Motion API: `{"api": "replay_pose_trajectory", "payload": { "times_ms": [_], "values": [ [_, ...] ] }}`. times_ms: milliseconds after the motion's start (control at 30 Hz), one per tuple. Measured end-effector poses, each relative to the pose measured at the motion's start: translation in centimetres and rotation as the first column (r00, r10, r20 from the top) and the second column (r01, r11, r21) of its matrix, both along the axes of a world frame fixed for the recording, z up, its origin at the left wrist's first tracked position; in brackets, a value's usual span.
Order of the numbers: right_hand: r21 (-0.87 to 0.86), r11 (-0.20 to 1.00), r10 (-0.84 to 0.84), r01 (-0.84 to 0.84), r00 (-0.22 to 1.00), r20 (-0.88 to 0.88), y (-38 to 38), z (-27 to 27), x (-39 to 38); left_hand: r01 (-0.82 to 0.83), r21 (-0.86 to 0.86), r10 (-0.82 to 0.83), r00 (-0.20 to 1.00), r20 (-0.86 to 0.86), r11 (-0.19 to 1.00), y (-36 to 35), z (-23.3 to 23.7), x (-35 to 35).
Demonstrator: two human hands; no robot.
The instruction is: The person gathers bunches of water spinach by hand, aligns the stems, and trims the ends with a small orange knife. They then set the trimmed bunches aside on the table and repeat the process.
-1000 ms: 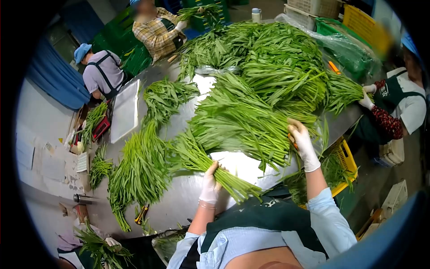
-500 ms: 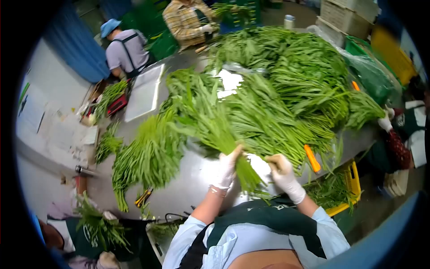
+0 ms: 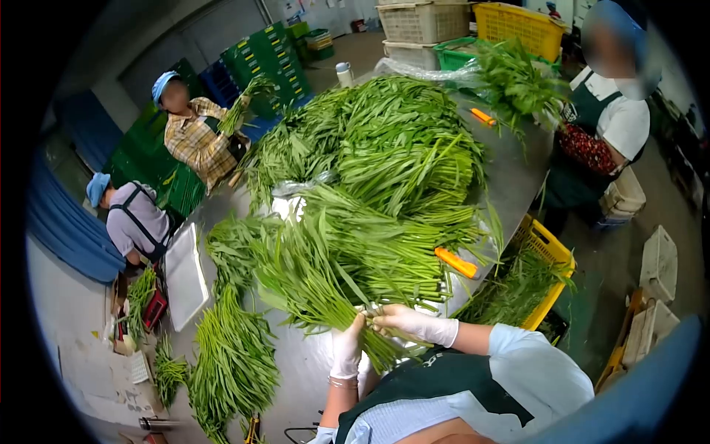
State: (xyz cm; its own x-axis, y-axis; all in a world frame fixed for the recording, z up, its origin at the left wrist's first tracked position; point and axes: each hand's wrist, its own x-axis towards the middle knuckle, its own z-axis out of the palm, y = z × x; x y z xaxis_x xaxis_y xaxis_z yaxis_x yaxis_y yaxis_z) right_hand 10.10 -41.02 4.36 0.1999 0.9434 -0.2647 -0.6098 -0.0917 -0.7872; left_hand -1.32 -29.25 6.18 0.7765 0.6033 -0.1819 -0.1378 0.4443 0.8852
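Note:
A bunch of long-stemmed leafy greens [image 3: 314, 285] is held over the near side of the metal table, its leaves pointing up and left and its cut stems toward my body. My left hand [image 3: 347, 349], in a white glove, is wrapped around the stems. My gloved right hand [image 3: 418, 324] has come to the same stems from the right, its fingers closed on them beside the left hand's fingertips. Just beyond lies a large heap of the same greens [image 3: 414, 148], with loose stems [image 3: 399, 255] lined up in front of it. An orange tool [image 3: 456, 263] rests beside those stem ends.
To the left lies another pile of greens [image 3: 235, 355], near a white tray [image 3: 185, 275]. A yellow crate [image 3: 551, 296] with green scraps stands at the table's right edge. One co-worker [image 3: 606, 118] holds greens at the right; two more people are at the far left.
My right hand has moved left onto the stems, where before it was apart from them. The view has turned to the right. The co-worker at the right has lifted greens off the table.

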Motion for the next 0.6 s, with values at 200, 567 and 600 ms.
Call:
{"api": "replay_pose_trajectory", "payload": {
  "times_ms": [200,567,600],
  "values": [
    [-0.018,0.998,-0.022,0.054,0.656,0.755,-0.7,-0.5,-0.4,-0.131,-0.043,0.132,0.991,0.019,0.99,0.6,-2.0,-0.2],
    [-0.521,0.831,0.545,-0.193,0.096,0.833,-9.3,-0.2,5.3,-0.25,-0.237,0.279,0.956,0.095,0.939,3.7,-0.2,-3.0],
    [-0.568,0.818,0.57,-0.085,0.001,0.821,-9.8,-0.7,5.9,-0.246,-0.225,0.271,0.958,0.092,0.943,3.5,0.1,-3.1]
  ]
}}
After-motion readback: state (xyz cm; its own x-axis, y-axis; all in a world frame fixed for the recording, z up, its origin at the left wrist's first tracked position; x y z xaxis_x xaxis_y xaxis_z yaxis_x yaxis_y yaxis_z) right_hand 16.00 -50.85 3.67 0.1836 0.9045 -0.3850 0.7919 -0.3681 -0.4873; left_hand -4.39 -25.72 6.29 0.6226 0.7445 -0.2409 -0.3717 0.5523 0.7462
